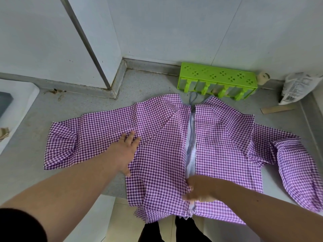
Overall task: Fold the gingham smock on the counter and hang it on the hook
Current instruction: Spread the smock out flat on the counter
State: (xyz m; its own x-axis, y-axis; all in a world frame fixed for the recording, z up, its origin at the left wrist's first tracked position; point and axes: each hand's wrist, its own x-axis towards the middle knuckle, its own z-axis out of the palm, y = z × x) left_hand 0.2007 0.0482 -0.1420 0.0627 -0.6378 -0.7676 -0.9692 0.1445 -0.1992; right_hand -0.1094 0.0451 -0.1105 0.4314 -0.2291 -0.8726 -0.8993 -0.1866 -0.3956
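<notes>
Looking down from the head view, seeing the gingham smock (166, 145) spread flat on the grey counter (148, 82), collar toward the wall, hem hanging a little over the near edge. Lying with the opening upward, the two panels almost meeting along a pale centre gap, both sleeves stretched outward: the left one flat, the right one bunched and rumpled near the counter's right end. Pressing with the left hand (126, 149), fingers straight and flat on the cloth where the left sleeve joins the body, gripping nothing. Resting the right hand (196, 190) low on the centre opening near the hem, fingers on the fabric edge; blurred there, so cannot tell whether pinching the cloth or only touching it. Judging the task as only at its beginning: smoothing and arranging, no fold made yet, sleeves not turned in, body not doubled. Remaining, by this judgement: folding the sleeves inward, folding the body, lifting it, hanging it. No hook visible in this view. Standing just beyond the collar, a green plastic rack (218, 81).
</notes>
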